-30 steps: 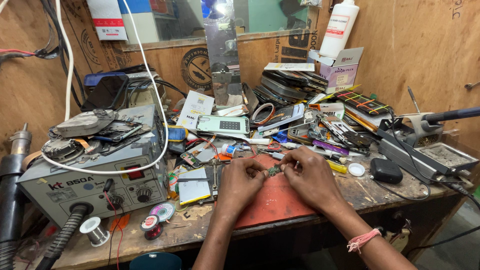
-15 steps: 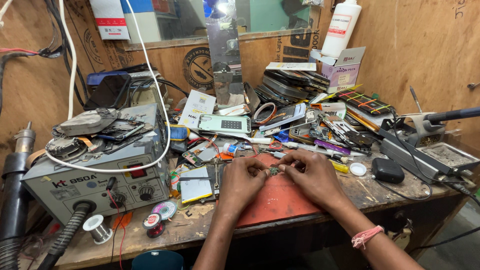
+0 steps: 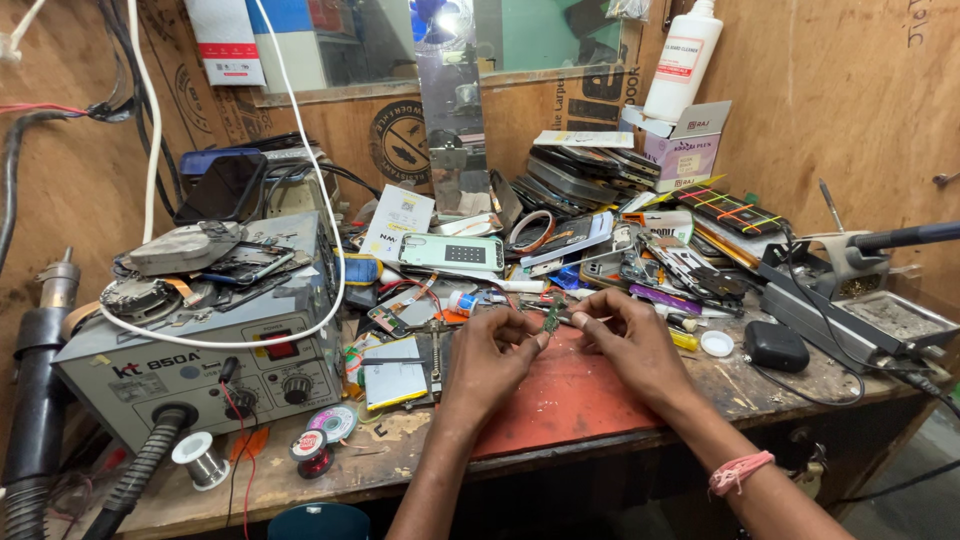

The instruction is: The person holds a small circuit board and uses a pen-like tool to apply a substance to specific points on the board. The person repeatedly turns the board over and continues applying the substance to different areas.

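Both hands meet over a red work mat (image 3: 560, 400) on a cluttered wooden bench. My left hand (image 3: 495, 355) and my right hand (image 3: 625, 335) pinch a small green circuit board (image 3: 551, 318) between their fingertips, held just above the mat. A pink band (image 3: 738, 472) circles my right wrist. A dismantled phone with a silver battery (image 3: 393, 372) lies just left of my left hand.
A grey hot-air rework station (image 3: 200, 350) with hose and handle (image 3: 35, 400) stands at left, wire spools (image 3: 200, 458) in front. Stacked phones and parts (image 3: 590, 200) crowd the back. A soldering-iron stand (image 3: 850, 290), black case (image 3: 775, 345) and white bottle (image 3: 682, 60) sit right.
The hands have barely shifted; fingers keep working the small board. The view moved slightly.
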